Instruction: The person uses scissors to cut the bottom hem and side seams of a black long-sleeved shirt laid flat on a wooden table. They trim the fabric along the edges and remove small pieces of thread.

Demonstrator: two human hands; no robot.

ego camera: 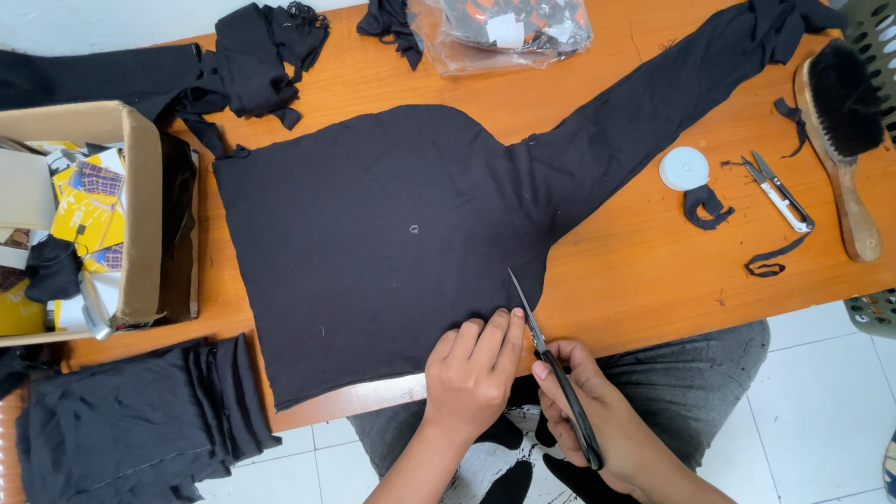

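Note:
A large piece of black fabric lies flat on the orange wooden table, with a long sleeve-like strip running to the far right corner. My left hand presses flat on the fabric's near edge, fingers together. My right hand grips black-handled scissors, whose blades point away from me and cut into the fabric just right of my left fingertips. A small white mark shows near the cloth's middle.
A cardboard box with yellow cards stands at left. Folded black cloth lies near left. At right are a white round disc, thread snips, a wooden brush and black scraps. A plastic bag sits at the back.

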